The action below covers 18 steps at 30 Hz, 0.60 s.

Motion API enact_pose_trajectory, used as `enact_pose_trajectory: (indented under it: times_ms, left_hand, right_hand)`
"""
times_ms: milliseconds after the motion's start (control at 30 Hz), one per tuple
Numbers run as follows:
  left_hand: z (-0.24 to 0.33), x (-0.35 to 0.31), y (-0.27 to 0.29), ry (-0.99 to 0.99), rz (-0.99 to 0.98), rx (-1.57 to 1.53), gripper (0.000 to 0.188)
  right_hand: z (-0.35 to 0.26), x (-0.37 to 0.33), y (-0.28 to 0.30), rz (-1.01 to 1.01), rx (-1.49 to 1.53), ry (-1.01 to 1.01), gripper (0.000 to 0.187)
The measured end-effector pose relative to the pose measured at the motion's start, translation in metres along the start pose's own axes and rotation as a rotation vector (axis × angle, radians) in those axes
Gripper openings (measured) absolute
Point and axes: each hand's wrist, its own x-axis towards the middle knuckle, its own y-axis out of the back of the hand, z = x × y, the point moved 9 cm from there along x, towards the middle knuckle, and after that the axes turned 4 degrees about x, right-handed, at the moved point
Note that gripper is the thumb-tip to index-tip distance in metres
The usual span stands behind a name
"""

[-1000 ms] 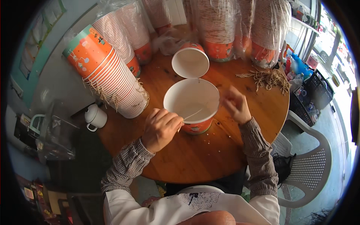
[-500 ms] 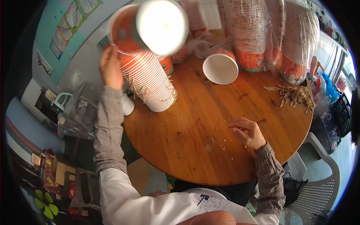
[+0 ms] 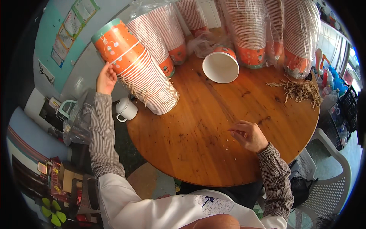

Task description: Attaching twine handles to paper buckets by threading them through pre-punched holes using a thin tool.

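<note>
My left hand [image 3: 106, 78] reaches up to the left and grips the lower side of an orange paper cup [image 3: 116, 40]. The cup caps a long leaning stack of cups [image 3: 150, 86] that rests on the round wooden table [image 3: 198, 129]. My right hand [image 3: 248, 135] lies on the table at the right with its fingertips curled together on the wood, nothing visible in it. A few tiny pale specks [image 3: 228, 142] lie beside those fingertips. One single orange cup [image 3: 221, 66] lies on its side at the back, its white inside facing me.
Several plastic-wrapped cup stacks [image 3: 248, 30] line the table's far edge. A bundle of tan strings [image 3: 299, 89] lies at the right. A white mug [image 3: 126, 110] and a clear plastic bag [image 3: 78, 118] sit off the table's left. A white plastic chair [image 3: 328, 179] stands at the right.
My left hand lifted the orange cup from the table's middle, carried it up and left, and set it onto the leaning stack. My right hand stayed on the table.
</note>
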Motion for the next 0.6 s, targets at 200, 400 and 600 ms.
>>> enact_pose_trajectory:
  times_ms: [200,400,600]
  left_hand:
    - [0.063,-0.023,0.038,-0.54,0.352,0.284,0.035]
    - [0.143,0.001,-0.029,-0.997,0.247,0.833,0.053]
    - [0.105,0.003,-0.044,-1.021,0.139,0.991,0.046]
  right_hand:
    - [-0.002,0.004,-0.002,-0.006,-0.005,-0.017,0.013]
    - [0.003,0.002,-0.007,-0.009,-0.039,-0.014,0.012]
    - [0.008,0.003,-0.008,-0.004,-0.041,-0.034,0.012]
